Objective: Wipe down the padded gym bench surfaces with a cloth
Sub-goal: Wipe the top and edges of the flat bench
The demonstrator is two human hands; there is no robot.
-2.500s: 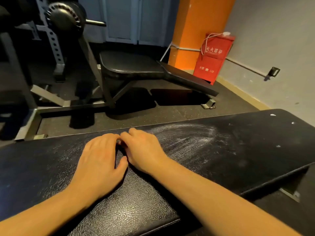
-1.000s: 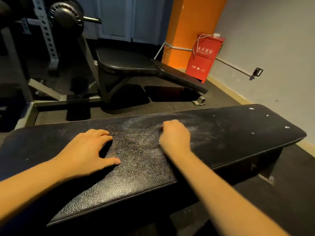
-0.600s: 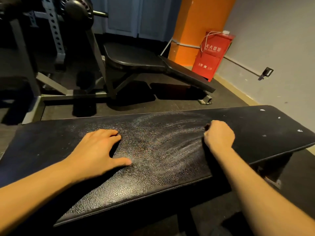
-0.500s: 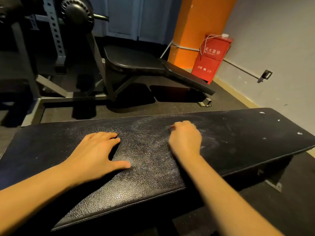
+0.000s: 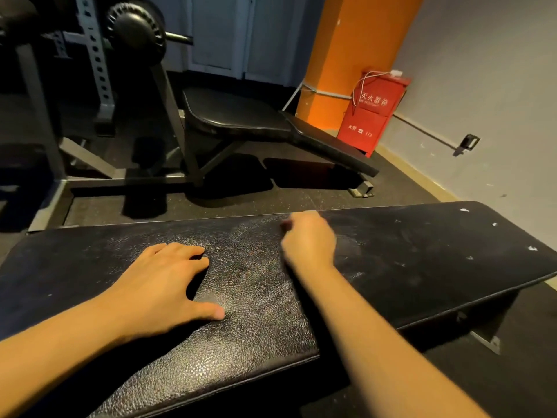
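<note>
Padding of the black gym bench (image 5: 422, 267) stretches across before you, streaked pale around your hands. Your left hand (image 5: 162, 285) lies flat and spread on it, fingers loose, thumb out. Your right hand (image 5: 307, 239) is a blurred fist on the pad near the far edge; whether a cloth sits inside it, you cannot tell.

The right grip (image 5: 309, 239) is motion-blurred; its curled fingers hide whatever they hold. The surface (image 5: 422, 251) runs off the left edge.
</note>
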